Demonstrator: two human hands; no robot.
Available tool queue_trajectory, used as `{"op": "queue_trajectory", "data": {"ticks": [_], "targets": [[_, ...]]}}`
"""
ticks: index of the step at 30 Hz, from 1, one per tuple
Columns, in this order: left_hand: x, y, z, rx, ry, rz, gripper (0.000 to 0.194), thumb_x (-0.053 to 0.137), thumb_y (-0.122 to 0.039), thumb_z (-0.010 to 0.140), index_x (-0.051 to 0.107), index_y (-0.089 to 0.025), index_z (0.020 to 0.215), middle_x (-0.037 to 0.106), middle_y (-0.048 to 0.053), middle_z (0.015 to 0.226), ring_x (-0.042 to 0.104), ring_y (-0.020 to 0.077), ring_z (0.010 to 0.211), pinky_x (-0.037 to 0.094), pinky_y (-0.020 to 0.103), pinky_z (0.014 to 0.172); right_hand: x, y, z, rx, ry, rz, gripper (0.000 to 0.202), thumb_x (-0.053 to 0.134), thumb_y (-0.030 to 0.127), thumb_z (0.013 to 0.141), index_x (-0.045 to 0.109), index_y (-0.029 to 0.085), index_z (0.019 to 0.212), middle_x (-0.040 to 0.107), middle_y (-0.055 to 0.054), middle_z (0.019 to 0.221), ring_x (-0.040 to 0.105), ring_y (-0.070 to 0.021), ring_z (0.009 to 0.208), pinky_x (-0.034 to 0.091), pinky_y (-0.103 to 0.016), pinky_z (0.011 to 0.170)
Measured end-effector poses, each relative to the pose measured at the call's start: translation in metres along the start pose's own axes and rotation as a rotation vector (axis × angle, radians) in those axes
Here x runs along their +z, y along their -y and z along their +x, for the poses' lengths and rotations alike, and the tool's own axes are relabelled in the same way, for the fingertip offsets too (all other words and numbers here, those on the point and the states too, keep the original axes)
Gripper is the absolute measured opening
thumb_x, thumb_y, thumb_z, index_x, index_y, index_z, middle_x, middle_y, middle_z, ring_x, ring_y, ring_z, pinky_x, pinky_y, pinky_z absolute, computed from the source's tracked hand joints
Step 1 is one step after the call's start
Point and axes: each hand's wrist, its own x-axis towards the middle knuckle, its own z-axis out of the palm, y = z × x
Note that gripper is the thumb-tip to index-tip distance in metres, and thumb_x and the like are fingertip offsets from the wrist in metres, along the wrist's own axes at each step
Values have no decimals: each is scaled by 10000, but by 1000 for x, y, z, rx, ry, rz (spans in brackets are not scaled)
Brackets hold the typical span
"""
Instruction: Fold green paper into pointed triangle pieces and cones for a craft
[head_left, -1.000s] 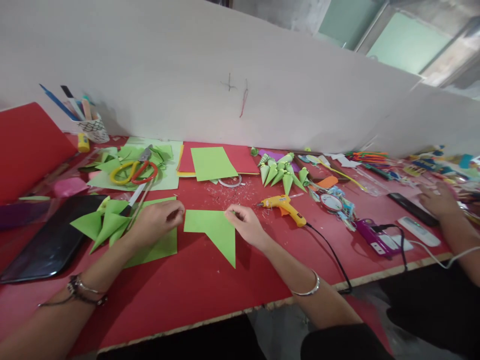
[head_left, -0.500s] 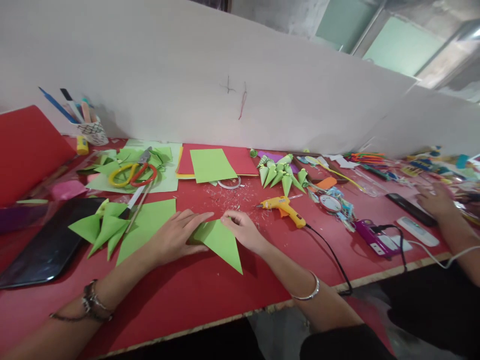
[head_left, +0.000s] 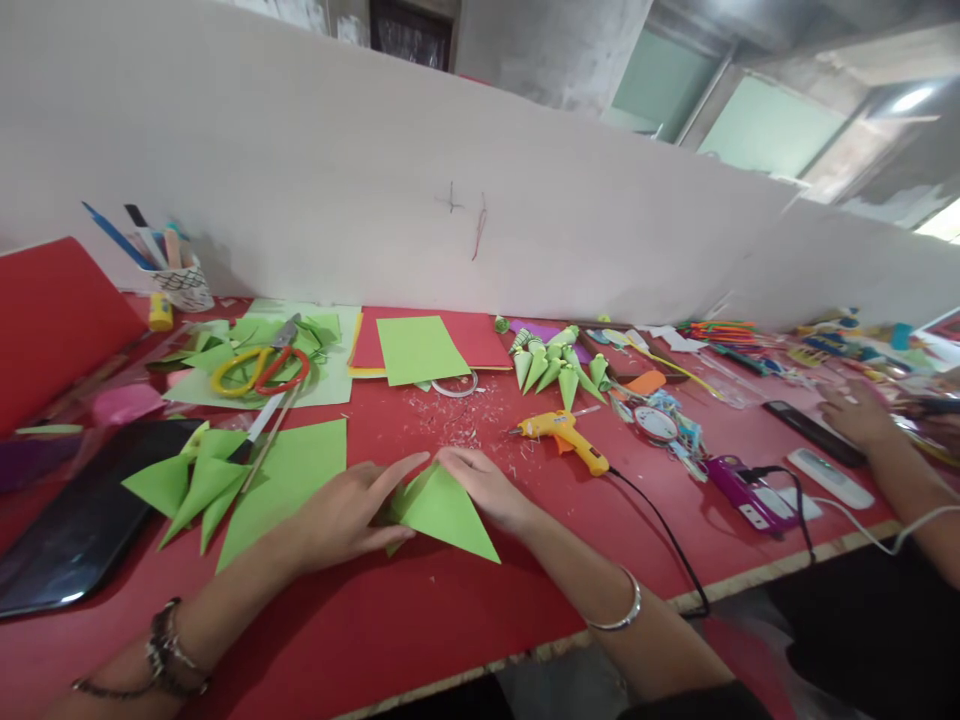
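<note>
Both hands hold one sheet of light green paper (head_left: 442,510), which is curled into a loose cone with a pointed corner toward the lower right. My left hand (head_left: 349,510) grips its left edge, thumb below and fingers above. At the top, the fingers of my right hand (head_left: 484,485) are closed on the paper's upper edge; their tips are partly hidden. Left of my left hand lie a flat green sheet (head_left: 300,465) and several rolled green paper cones (head_left: 199,485). A yellow glue gun (head_left: 562,432) lies beyond my right hand, its cord trailing toward the table edge.
Scissors (head_left: 259,370) rest on green scraps at the back left, near a pen cup (head_left: 184,285). A black phone (head_left: 71,530) lies at left. Finished cones (head_left: 559,365) sit at the back. A purple power adapter (head_left: 750,495) and another person's hand (head_left: 859,415) are at right.
The green paper has gone from a flatter triangle to a more rounded curl. My right fingers have shifted over its top edge. The whole view has tilted slightly upward.
</note>
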Motion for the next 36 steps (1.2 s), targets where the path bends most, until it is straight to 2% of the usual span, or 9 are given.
{"op": "queue_trajectory", "data": {"ticks": [7,12,16,19,24,27,31,34,36], "targets": [[3,3,1,-29,35,-203,593,397,-408,840,162,-225,1353,595,33,779,577,175,657,436,256,600,0,-3,1,8,-74,216,354,428,532,783,496,234,962,476,13,687,449,-114,568,352,-227,501],[5,1,2,-71,4,-221,549,388,-368,845,202,-221,1340,583,8,717,566,158,600,421,232,556,-1,-2,0,-21,-8,302,409,477,536,760,471,251,1053,468,26,661,460,-115,553,372,-231,503],[2,-3,3,-65,5,-283,564,396,-334,849,154,-227,1348,597,9,771,570,153,656,430,236,603,-3,-2,-1,-13,135,390,574,426,639,726,453,242,1139,520,1,732,487,-125,599,402,-272,578],[0,-5,3,-59,9,-323,555,402,-336,853,154,-228,1337,611,18,815,576,163,703,435,252,631,-1,-1,-2,-40,183,367,626,552,592,667,438,239,1172,533,5,763,484,-111,605,402,-269,599],[0,-8,5,-60,6,-409,628,443,-313,836,90,-247,1351,636,22,878,594,175,778,439,283,709,6,0,-2,-26,53,317,476,694,377,609,509,239,1025,527,26,769,493,-100,638,404,-239,583],[2,-11,6,-116,0,-445,586,402,-324,853,99,-233,1345,643,16,843,600,172,742,444,281,685,6,-3,2,43,-74,329,306,650,384,641,528,202,854,523,39,666,479,-84,544,388,-229,522],[4,-14,7,-169,-37,-476,490,369,-348,860,215,-169,1289,602,-12,691,570,163,625,444,264,603,4,-9,6,115,-164,382,305,627,407,638,531,180,818,547,28,655,502,-93,553,398,-231,514],[7,-13,10,-225,-137,-500,343,331,-365,870,384,-170,1147,601,11,744,575,168,658,454,270,614,4,-11,6,114,-198,375,332,602,464,642,537,163,767,545,25,616,487,-87,514,375,-220,474],[8,-9,11,-305,-247,-494,316,327,-368,870,400,-175,1109,603,37,854,587,177,736,467,288,659,4,-11,7,110,-211,351,345,603,483,634,530,155,710,526,34,565,464,-77,469,345,-212,442]]}}
